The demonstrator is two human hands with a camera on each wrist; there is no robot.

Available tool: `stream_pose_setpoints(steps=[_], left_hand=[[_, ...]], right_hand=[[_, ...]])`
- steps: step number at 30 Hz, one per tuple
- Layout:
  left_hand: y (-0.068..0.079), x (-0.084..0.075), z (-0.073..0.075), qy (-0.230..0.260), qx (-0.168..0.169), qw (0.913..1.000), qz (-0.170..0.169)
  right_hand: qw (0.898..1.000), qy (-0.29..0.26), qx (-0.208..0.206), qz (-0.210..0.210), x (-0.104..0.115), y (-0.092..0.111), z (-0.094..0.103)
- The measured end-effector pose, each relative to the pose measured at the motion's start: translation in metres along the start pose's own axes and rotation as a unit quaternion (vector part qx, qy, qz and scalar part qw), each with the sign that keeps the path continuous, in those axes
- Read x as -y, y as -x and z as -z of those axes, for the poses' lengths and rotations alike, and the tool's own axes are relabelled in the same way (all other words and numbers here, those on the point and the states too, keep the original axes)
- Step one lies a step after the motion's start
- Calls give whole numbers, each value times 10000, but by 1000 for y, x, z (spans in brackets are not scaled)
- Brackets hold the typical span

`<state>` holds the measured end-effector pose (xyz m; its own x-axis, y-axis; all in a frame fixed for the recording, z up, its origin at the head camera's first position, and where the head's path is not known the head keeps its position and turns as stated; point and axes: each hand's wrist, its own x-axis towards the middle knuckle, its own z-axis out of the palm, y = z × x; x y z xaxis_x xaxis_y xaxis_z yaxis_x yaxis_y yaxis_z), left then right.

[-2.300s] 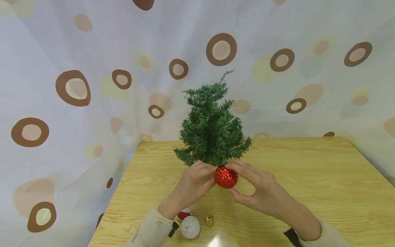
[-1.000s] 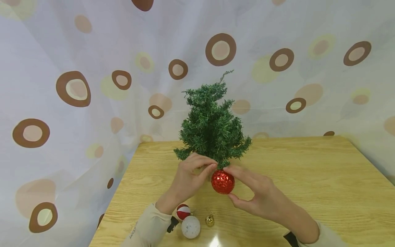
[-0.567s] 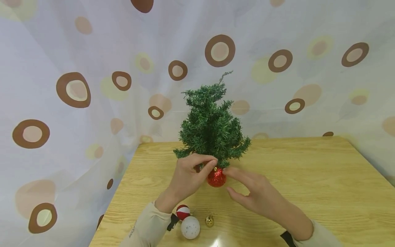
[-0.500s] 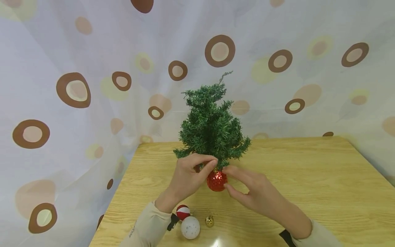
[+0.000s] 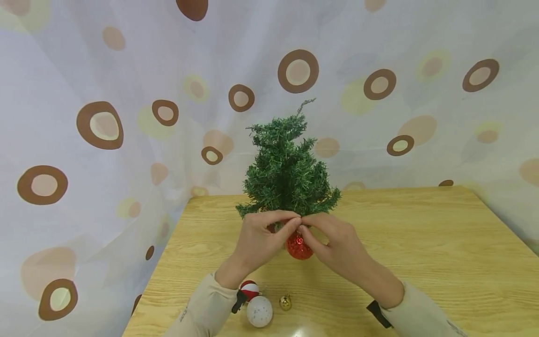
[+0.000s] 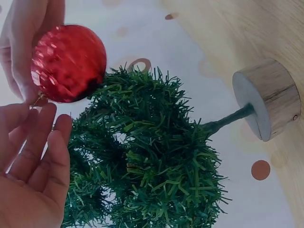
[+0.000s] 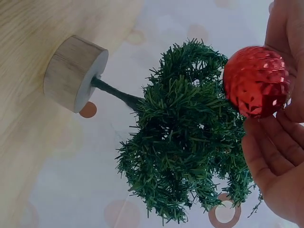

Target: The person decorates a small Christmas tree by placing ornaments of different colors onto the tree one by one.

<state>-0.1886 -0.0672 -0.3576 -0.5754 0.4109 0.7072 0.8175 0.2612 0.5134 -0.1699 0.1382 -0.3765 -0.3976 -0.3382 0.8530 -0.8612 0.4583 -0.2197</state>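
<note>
Pale cloth [image 5: 358,32], printed with brown rings, is hung behind a wood-grained tabletop [image 5: 421,234]. Toward 12 o'clock a small green tree [image 5: 286,173] is held up by its round wooden base [image 6: 275,90], a block that looks broad enough for it to be steadied. On the tree's 6 o'clock side a red ball [image 5: 300,249] is suspended just below the fingertips, clear of the tabletop; whether the foliage is touched by it cannot be told. Its gold cord [image 6: 36,100] is pinched by the left hand [image 5: 258,236] from 9 o'clock and by the right hand [image 5: 337,241] from 3 o'clock, probably because so thin a strand is best managed between two sets of fingertips. At 7 o'clock from the red ball, a speckled white ball [image 5: 259,312] is set down, with a red-and-white ball [image 5: 250,289] at its 11 o'clock, partly covered by a black strap [image 5: 239,302], and a small gold ball [image 5: 285,302] at its 2 o'clock, seemingly grouped for easy reach. No brand or label can be made out; dark lettering is borne by the left sleeve [image 5: 206,299], but it is too small to be read
</note>
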Motion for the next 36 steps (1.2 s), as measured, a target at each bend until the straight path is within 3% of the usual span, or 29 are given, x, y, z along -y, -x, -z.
stream_pose_setpoints(steps=[7,16,26,36], left_hand=[[-4,0,6,81,-75,9997,235],[-21,4,-1,-462,-234,9964,664],[-34,4,-8,-827,-855,9906,672],[-39,2,-10,-1191,-1056,9841,789]], right_hand=[[9994,143,-302,-38,-7,-10,0],[9962,268,-474,-676,-13,-22,2],[9892,300,-678,-1261,-16,-32,-6],[9834,294,-643,-1670,-16,-33,-6]])
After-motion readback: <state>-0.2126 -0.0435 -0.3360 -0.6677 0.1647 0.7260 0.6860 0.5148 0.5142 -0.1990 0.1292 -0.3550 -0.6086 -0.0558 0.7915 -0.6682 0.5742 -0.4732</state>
